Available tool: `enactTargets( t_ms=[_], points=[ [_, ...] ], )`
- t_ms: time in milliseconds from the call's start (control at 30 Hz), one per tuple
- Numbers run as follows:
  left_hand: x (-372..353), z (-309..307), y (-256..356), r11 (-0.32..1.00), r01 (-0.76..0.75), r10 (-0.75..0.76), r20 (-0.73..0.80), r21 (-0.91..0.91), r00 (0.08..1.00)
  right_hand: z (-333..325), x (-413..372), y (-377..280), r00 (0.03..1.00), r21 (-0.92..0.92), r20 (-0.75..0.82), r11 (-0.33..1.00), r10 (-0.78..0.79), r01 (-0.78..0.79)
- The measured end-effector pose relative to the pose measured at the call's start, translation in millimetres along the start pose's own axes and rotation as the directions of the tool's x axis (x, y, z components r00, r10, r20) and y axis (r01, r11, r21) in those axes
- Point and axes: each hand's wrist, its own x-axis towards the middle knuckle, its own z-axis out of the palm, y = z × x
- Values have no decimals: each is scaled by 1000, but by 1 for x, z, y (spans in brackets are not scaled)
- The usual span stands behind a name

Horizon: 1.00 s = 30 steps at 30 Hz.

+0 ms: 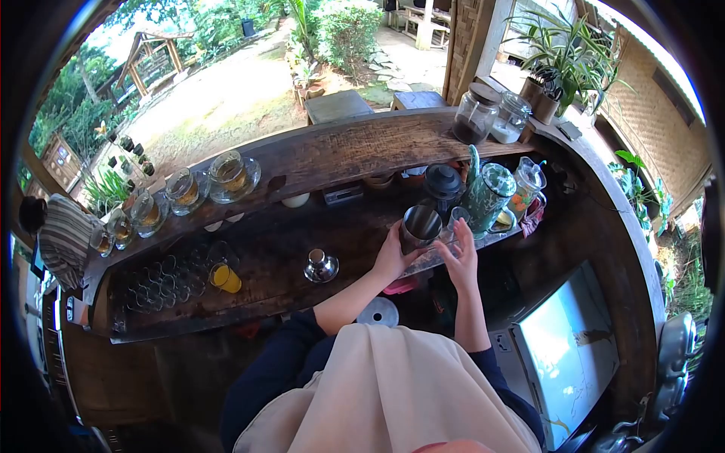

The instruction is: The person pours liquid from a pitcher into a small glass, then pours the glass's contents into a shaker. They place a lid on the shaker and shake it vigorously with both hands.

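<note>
My left hand (393,255) is wrapped around a metal shaker tin (421,228), its open mouth facing up toward me. My right hand (462,260) is just to the right of the tin, thumb and fingers spread apart. Right at those fingers is a small clear glass (458,217), partly covered by them. Behind the tin stands a dark lidded pot (443,183). Beside it is a green speckled enamel pitcher (491,189) with a long spout. The shaker's metal top (321,266) sits on the counter, left of my left forearm.
A glass of orange liquid (226,278) stands beside several empty glasses (162,283) on the lower counter (272,291). Filled glasses on saucers (228,175) line the raised ledge (340,155). Two jars (477,113) stand at its right. A patterned jug (526,183) is beyond the pitcher.
</note>
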Motion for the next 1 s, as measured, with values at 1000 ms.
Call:
enactTargets(
  t_ms=[1000],
  points=[
    [-54, -78, 0, 996, -48, 43, -66, -71, 997, 78, -28, -34, 953, -13, 292, 996, -80, 88]
  ],
)
